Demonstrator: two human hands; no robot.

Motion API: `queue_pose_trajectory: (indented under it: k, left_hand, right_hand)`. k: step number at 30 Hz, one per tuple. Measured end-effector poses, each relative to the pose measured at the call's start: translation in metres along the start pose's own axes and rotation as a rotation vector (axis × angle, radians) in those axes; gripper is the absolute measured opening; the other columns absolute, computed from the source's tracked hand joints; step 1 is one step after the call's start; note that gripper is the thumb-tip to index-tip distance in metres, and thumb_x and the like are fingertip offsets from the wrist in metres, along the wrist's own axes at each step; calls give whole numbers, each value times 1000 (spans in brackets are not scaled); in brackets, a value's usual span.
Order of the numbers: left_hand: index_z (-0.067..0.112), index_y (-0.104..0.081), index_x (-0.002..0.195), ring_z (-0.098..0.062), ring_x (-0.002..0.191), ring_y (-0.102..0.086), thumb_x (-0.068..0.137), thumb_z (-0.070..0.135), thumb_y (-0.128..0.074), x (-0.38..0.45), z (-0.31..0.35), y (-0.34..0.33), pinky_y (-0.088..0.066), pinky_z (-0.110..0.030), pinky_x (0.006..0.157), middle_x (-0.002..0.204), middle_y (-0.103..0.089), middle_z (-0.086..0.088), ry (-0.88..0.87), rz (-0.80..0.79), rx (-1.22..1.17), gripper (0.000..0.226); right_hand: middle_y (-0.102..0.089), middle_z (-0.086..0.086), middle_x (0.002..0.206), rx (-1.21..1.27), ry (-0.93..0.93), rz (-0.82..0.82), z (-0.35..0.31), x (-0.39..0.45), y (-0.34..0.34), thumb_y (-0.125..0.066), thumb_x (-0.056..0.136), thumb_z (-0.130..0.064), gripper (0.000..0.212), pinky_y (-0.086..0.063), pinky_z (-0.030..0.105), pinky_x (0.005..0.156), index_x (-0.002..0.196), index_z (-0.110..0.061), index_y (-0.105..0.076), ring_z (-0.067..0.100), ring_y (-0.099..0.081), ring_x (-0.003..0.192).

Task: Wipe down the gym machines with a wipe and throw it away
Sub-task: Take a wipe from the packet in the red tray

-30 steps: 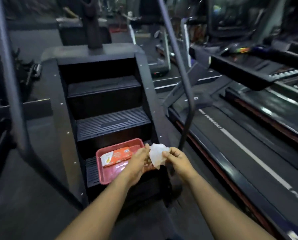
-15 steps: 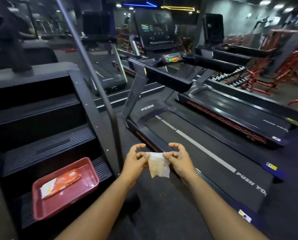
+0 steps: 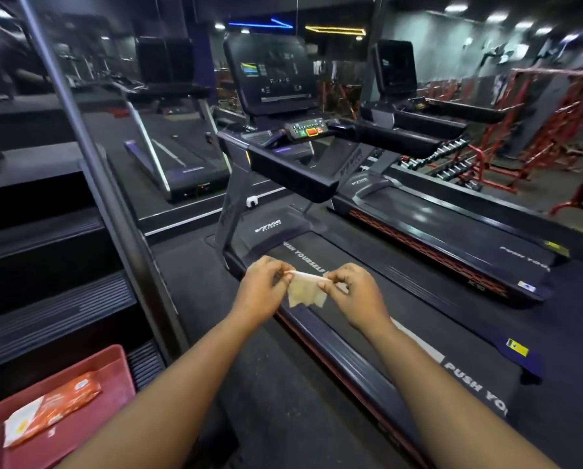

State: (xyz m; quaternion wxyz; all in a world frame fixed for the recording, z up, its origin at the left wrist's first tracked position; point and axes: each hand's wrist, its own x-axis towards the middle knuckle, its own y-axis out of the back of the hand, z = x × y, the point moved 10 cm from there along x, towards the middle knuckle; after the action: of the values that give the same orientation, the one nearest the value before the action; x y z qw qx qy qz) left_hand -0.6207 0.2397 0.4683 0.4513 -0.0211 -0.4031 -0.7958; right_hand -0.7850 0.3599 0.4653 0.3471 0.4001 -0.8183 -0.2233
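Observation:
A small white wipe (image 3: 305,292) is stretched between both hands at the centre of the view. My left hand (image 3: 261,289) pinches its left edge and my right hand (image 3: 357,294) pinches its right edge. The wipe hangs over the near side rail of a black treadmill (image 3: 320,184) with a console screen and a belt printed PUSH YOURSELF. An orange packet of wipes (image 3: 51,406) lies in a red tray (image 3: 114,367) at the bottom left, on a step of the stair machine (image 3: 46,252).
A grey handrail (image 3: 90,164) of the stair machine slants up the left. A second treadmill (image 3: 452,231) stands to the right and a third (image 3: 178,154) behind. Red weight frames (image 3: 537,130) and a dumbbell rack (image 3: 449,160) fill the far right.
My view has swung right from the stair machine toward the treadmills. The hands have pulled the wipe from a bunched lump into a spread sheet held wider apart.

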Motion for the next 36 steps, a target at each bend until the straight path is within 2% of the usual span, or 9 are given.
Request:
queue_pose_trajectory:
  k: [3, 5, 8, 14, 20, 23, 26, 32, 36]
  left_hand:
    - [21, -69, 94, -13, 93, -63, 102, 15, -60, 31, -17, -21, -49, -29, 89, 96, -68, 4, 176, -29, -398, 14]
    - [15, -66, 98, -24, 92, -65, 107, 18, -53, 54, -30, -44, -53, -39, 86, 96, -70, -6, 333, -85, -725, 16]
    - [7, -63, 117, -24, 90, -73, 102, 19, -64, 86, -34, -62, -58, -31, 73, 103, -76, -11, 369, -174, -896, 19]
    - [5, -67, 120, -25, 96, -76, 94, 5, -73, 171, -51, -66, -59, -29, 74, 106, -78, -11, 290, -233, -854, 27]
    - [15, -71, 115, -29, 98, -75, 101, 11, -64, 249, -80, -71, -60, -37, 78, 107, -78, -8, 197, -259, -707, 15]
    - [16, -71, 113, -31, 103, -72, 103, 22, -61, 289, -76, -74, -59, -47, 88, 107, -76, -8, 108, -263, -641, 16]
    - [12, -70, 107, -20, 93, -70, 104, 19, -58, 337, -58, -78, -55, -39, 84, 100, -75, -9, -11, -258, -577, 15]
    - [28, -67, 111, -24, 94, -72, 91, 47, -71, 423, -61, -87, -57, -43, 81, 104, -75, -1, 12, -201, -504, 28]
    - [6, -72, 103, -6, 60, -59, 95, 19, -75, 474, -90, -94, -48, -21, 57, 75, -71, 4, 88, -183, -540, 15]
  right_hand:
    - [-70, -1, 98, 329, -125, -23, 19, 29, -4, -70, 96, -25, 9, -49, 21, 81, 95, -17, -73, 3, -63, 91]
    - [-73, 9, 94, 492, -236, -55, 31, 55, -19, -64, 100, -26, 14, -55, 34, 80, 94, -15, -69, 10, -66, 84]
    - [-73, 16, 89, 604, -326, 25, 47, 94, -29, -63, 101, -30, 18, -56, 43, 70, 94, -14, -66, 24, -68, 78]
    - [-77, 10, 100, 767, -410, -46, 60, 160, -46, -73, 94, -20, 27, -58, 40, 66, 117, -15, -61, 30, -76, 91]
    - [-74, 10, 88, 667, -341, -64, 90, 219, -41, -76, 89, -5, 25, -58, 34, 69, 112, -13, -70, 22, -70, 78]
    - [-70, -1, 107, 495, -204, -77, 93, 267, -33, -75, 92, -21, 36, -59, 30, 80, 124, -31, -64, 14, -68, 95]
    - [-64, -13, 119, 390, -80, -108, 82, 321, -24, -76, 91, -33, 52, -54, 20, 88, 138, -33, -56, 1, -63, 107]
    - [-76, -6, 89, 335, -63, -90, 102, 417, -18, -68, 97, -22, 7, -57, 31, 74, 95, -25, -74, 10, -71, 82]
    - [-66, -11, 71, 465, -159, -28, 133, 468, -18, -59, 98, -8, 17, -44, 20, 59, 85, -17, -66, -1, -56, 60]
